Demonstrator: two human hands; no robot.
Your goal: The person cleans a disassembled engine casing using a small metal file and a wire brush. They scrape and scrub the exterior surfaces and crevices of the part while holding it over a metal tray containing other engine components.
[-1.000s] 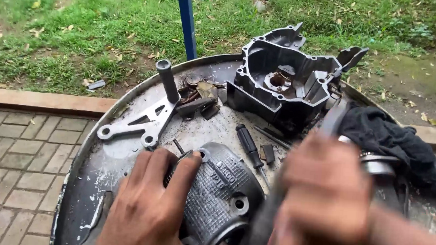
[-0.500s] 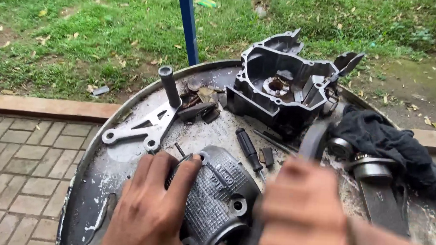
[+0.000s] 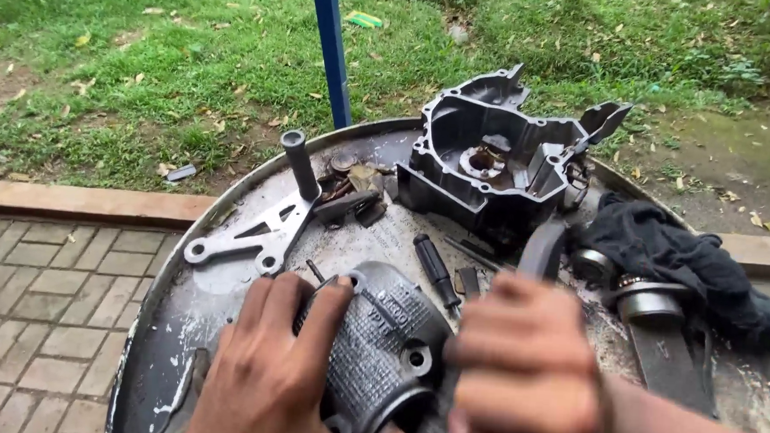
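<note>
Left hand grip clamped around one ribbed metal cylinder casting on the round counter. Right hand, blurred, closes on its near end; its grip width I cannot tell. Looks heavy, rigid, probably greasy; best held around the ribbed barrel. Beyond the grip: one engine case, one bracket, one black rag.
</note>
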